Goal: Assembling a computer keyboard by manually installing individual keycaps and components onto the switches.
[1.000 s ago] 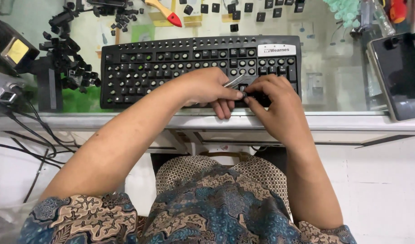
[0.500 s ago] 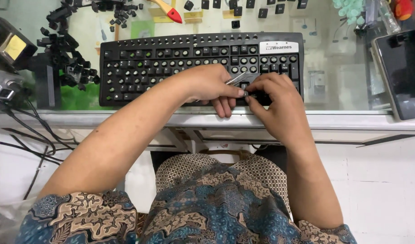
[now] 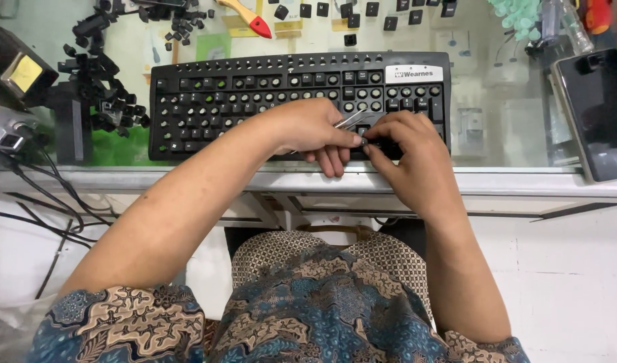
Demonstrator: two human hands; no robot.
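A black keyboard [image 3: 255, 101] lies flat on the glass-topped counter [image 3: 510, 144], with its long side parallel to the front edge. Many of its keys are off, so small round stems show in the rows, mostly on the right part.

Both hands are over the lower right part of the keyboard. The left hand [image 3: 315, 131] lies across the keys from the left, and its fingers are closed narrow around thin metal tweezers [image 3: 349, 121]. The tweezers point to the right and a little up, toward the other hand. The right hand [image 3: 409, 151] is just beside it, its fingers [image 3: 379, 141] bent and pinched together at a small dark piece; I cannot tell what this piece is. The tips of the two hands almost touch there.

A heap of loose black keycaps [image 3: 110, 94] sits left of the keyboard, and more single keycaps [image 3: 349, 10] lie in a row behind it. A tool with a red tip [image 3: 251, 20] lies behind the keyboard. A dark tablet [image 3: 597, 111] rests at the right end of the counter.
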